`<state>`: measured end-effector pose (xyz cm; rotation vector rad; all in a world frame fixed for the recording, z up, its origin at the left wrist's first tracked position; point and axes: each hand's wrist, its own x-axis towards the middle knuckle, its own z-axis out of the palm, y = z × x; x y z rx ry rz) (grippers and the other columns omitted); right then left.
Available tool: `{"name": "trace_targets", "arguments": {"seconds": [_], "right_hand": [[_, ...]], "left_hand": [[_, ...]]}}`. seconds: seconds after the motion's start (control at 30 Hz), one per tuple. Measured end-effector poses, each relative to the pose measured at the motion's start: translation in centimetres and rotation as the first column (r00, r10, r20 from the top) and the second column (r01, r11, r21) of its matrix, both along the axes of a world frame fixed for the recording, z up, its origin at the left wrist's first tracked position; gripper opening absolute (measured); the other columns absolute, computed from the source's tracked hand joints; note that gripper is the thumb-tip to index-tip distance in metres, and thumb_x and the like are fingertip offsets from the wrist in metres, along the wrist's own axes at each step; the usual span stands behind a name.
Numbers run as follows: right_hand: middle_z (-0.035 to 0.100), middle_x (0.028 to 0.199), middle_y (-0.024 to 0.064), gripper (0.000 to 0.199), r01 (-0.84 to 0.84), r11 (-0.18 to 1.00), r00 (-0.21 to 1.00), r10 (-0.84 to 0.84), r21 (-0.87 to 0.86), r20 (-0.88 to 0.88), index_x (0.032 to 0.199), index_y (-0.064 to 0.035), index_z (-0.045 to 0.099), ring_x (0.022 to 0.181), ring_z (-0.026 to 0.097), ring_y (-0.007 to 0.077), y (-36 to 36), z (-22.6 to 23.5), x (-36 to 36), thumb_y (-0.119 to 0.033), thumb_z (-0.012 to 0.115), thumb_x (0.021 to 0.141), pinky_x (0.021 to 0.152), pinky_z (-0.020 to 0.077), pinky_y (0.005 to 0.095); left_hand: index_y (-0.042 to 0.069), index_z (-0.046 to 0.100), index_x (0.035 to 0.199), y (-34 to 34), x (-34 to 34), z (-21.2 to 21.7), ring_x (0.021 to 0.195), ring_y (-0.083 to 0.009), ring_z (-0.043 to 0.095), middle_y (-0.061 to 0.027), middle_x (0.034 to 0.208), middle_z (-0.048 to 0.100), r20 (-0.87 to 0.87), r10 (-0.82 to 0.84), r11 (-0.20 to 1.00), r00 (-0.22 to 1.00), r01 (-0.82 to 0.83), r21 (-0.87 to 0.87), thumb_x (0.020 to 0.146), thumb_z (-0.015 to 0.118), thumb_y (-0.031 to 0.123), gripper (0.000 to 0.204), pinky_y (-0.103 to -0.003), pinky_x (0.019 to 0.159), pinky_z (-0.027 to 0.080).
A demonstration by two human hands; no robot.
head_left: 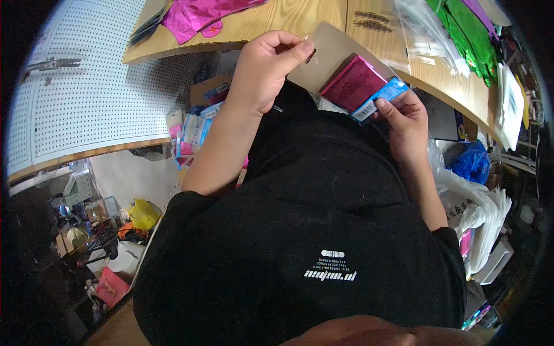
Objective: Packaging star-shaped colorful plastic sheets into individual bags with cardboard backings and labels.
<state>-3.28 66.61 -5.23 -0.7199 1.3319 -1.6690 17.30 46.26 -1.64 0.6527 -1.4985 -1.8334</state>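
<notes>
Before my chest is a flat grey-brown backing card (pixel 330 51) with a blue printed end that bears a barcode. A folded, shiny dark-pink foil packet (pixel 356 82) lies against the card. My right hand (pixel 405 120) grips the blue end, thumb on top and fingers beneath. At the card's opposite end, beside its dark hang hole, my left hand (pixel 266 68) is closed in a thumb-and-finger pinch. Something small and pale shows at those fingertips, too small to name. Whether a clear sleeve covers the card, I cannot tell.
A wooden table (pixel 277 22) curves across the far side. Flat pink foil (pixel 196 17) lies on it at left, clear plastic bags (pixel 430 37) and green foil (pixel 470 40) at right. White pegboard (pixel 115 86) stands left. Below it are blue-and-white packages (pixel 196 128); white bags (pixel 487 222) hang at right.
</notes>
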Motion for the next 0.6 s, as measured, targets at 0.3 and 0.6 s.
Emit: {"name": "trace_targets", "arguments": {"seconds": [0.3, 0.6], "right_hand": [[0.072, 0.084, 0.004, 0.015, 0.051, 0.999, 0.999, -0.05, 0.012, -0.015, 0.087, -0.0042, 0.064, 0.076, 0.067, 0.0112, 0.0, 0.3, 0.1, -0.001, 0.077, 0.093, 0.074, 0.0537, 0.0264], [0.071, 0.083, 0.0032, 0.019, 0.065, 0.997, 0.998, -0.065, -0.04, 0.005, 0.086, -0.0048, 0.061, 0.073, 0.066, 0.0108, -0.2, 0.3, 0.0, -0.003, 0.078, 0.093, 0.07, 0.0525, 0.0253]], "left_hand": [[0.001, 0.071, 0.104, 0.9, -0.3, 0.9, 0.083, -0.0083, 0.066, -0.0035, 0.092, 0.073, -0.097, -0.024, 0.992, 0.995, 0.035, 0.119, 0.098, 0.076, 0.013, 0.015, -0.021, 0.075, 0.051], [-0.002, 0.072, 0.11, 0.7, 0.1, -0.3, 0.089, -0.0093, 0.067, -0.0058, 0.102, 0.075, 0.033, -0.009, 1.0, 0.999, 0.01, -0.016, 0.1, 0.073, 0.012, 0.018, -0.024, 0.082, 0.052]]}}
